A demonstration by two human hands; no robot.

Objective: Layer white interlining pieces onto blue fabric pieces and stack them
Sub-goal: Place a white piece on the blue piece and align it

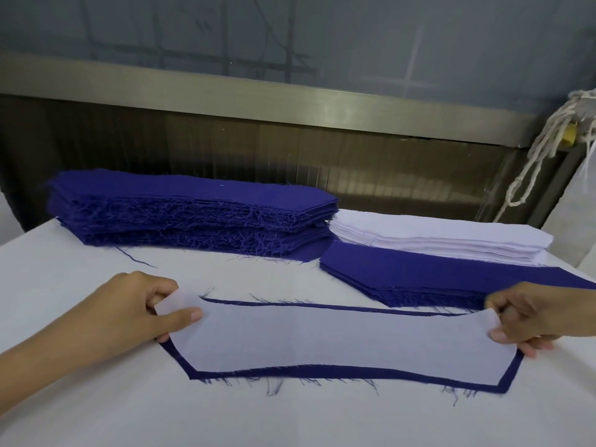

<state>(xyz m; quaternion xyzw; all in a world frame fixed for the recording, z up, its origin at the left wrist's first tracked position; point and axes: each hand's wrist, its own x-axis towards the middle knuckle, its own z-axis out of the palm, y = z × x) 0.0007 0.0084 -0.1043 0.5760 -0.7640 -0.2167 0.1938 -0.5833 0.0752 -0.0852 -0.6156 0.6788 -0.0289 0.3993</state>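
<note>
Nearest me on the table (290, 421) lies one blue fabric piece (322, 371), flat, its long axis left to right and its longer edge toward me. The white interlining piece (338, 337) lies on it along the same axis, with blue margin showing near and far. The left hand (145, 304) pinches its left end and the right hand (529, 317) its right end. Both ends are lifted, in my judgement to tension and centre it. Beyond the blue fabric piece are a tall blue stack (193, 201) and a white stack (435, 240).

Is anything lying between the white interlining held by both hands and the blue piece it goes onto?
Nothing visible. The left hand and right hand pinch the ends of the interlining, and it already lies on the blue piece, whose edge shows around it.
</note>
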